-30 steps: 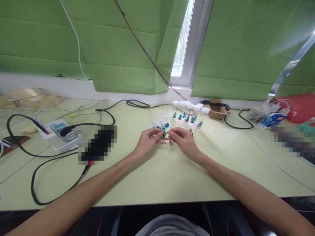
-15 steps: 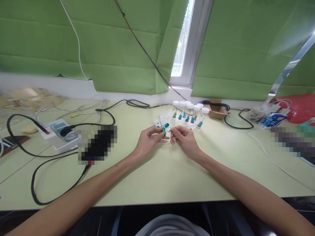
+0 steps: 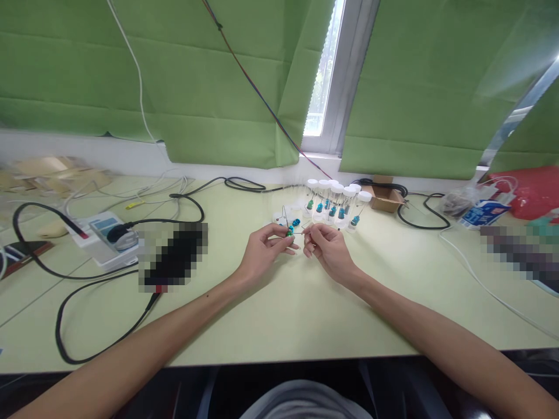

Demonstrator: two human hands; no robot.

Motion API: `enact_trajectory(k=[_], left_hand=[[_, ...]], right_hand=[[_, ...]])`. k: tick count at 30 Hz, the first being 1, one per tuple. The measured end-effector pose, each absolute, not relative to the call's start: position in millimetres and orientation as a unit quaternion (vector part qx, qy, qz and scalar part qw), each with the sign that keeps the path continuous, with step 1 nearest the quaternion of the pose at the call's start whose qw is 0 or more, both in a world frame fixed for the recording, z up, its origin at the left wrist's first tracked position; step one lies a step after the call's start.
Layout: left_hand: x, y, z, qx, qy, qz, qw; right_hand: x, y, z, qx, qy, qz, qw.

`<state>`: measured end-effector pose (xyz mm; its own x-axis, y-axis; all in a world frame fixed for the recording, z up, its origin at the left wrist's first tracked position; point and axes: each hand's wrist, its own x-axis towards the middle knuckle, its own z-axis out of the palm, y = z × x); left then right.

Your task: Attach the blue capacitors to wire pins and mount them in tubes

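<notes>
At the middle of the table, my left hand point(image 3: 262, 250) pinches a small green piece point(image 3: 289, 234) between thumb and fingers. A thin bent wire point(image 3: 286, 216) rises above those fingertips. My right hand point(image 3: 329, 250) is closed, its thumb and forefinger on a thin metal rod point(image 3: 299, 234) that points toward the green piece. Whether the rod enters that piece is too small to tell. Shiny blue pieces point(image 3: 296, 222) lie just beyond my fingers. Behind my right hand stand several clear vials with white caps point(image 3: 363, 196), holding blue or green pieces with thin stems.
A small open cardboard box point(image 3: 386, 202) stands behind the vials. On the left are a white power strip point(image 3: 102, 235), looped black cables point(image 3: 59, 326) and a blurred dark object point(image 3: 174, 256). A blue-and-white packet point(image 3: 484, 213) and red bag point(image 3: 535, 195) lie at right.
My right hand has shifted slightly to the right, with more of the rod showing between the hands. The bent wire by my left hand has moved slightly to the right.
</notes>
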<state>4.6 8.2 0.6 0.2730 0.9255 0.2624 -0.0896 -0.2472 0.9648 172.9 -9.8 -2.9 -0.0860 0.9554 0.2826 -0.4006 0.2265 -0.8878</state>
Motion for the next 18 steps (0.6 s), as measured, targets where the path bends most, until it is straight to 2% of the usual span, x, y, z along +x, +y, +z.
enact_trajectory(k=[18], left_hand=[[5.5,6.0,1.5,0.627,0.336,0.491,0.502]], right_hand=[[170.7,-7.7,-5.6,-0.294,-0.432,0.582,0.623]])
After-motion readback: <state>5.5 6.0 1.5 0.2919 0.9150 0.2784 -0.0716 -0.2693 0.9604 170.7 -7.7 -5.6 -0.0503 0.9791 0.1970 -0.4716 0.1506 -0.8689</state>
